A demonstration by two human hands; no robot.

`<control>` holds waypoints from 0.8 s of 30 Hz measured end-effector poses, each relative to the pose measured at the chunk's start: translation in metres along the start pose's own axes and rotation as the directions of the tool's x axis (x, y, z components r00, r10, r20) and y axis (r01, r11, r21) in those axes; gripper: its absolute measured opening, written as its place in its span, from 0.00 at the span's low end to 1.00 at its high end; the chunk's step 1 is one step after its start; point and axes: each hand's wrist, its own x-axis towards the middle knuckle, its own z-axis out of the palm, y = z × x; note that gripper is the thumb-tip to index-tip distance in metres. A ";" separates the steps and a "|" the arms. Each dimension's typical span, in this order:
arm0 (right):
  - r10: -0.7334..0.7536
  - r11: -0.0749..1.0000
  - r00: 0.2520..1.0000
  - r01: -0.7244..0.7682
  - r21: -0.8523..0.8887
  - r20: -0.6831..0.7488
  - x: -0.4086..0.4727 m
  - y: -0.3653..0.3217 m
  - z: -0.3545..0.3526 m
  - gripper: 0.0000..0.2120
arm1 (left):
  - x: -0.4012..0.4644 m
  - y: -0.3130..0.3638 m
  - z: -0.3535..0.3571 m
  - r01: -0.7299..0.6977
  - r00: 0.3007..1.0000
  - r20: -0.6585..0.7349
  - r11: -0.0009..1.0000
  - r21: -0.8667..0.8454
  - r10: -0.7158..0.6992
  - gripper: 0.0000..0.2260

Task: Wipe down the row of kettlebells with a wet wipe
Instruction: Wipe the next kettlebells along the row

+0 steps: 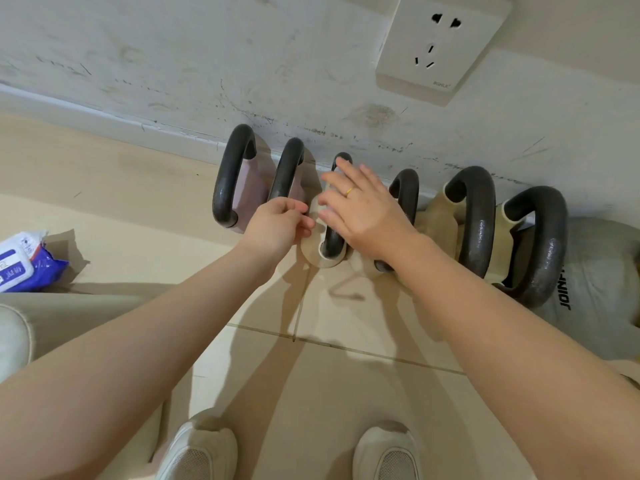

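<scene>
Pressure matters: my right hand (360, 209), fingers spread flat, rubs the cream kettlebell's black handle (333, 242); my left hand (277, 223) pinches its edge; wipe unseen.

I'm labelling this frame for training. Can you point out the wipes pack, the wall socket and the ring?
wipes pack (20, 263): head view, on its white top label.
wall socket (440, 43): head view, middle of its white faceplate.
ring (349, 191): head view, gold band on a finger of the right hand (363, 209).

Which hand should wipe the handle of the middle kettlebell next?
Probably the right hand: it already lies flat over the third kettlebell's handle, fingers spread. The left hand only pinches at its side. The wipe itself is hidden.
</scene>
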 end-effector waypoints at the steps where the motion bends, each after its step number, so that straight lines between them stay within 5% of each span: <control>1: 0.040 0.996 0.998 -0.043 0.079 0.040 0.006 0.001 -0.003 0.20 | 0.001 0.000 0.001 -0.011 1.000 0.024 0.999 0.036 0.010 0.08; 4: 0.040 0.982 0.999 -0.046 0.186 0.037 0.007 -0.007 0.003 0.22 | 0.000 0.003 0.000 -0.056 0.984 0.176 0.974 0.218 0.018 0.09; 7: -0.088 0.989 0.996 0.091 0.115 -0.029 -0.006 0.000 0.006 0.24 | 0.001 0.004 -0.001 -0.091 0.971 0.239 0.957 0.277 0.023 0.10; 9: -0.017 0.984 1.000 0.013 0.179 0.020 0.002 0.014 -0.002 0.24 | 0.001 0.004 0.000 -0.095 0.962 0.272 0.952 0.291 0.013 0.11; 12: 0.062 0.962 0.992 -0.089 0.259 0.109 0.023 0.013 -0.010 0.25 | 0.003 0.005 0.004 -0.082 0.949 0.316 0.959 0.270 -0.008 0.10; 21: -0.072 0.935 0.991 0.027 0.354 0.114 0.024 0.018 -0.005 0.29 | 0.017 0.002 0.013 0.005 0.934 0.352 0.987 0.159 -0.062 0.05; 24: -0.004 0.888 0.988 -0.069 0.455 0.157 0.037 0.020 -0.006 0.26 | 0.016 0.002 0.008 0.018 0.915 0.394 0.983 0.183 -0.090 0.04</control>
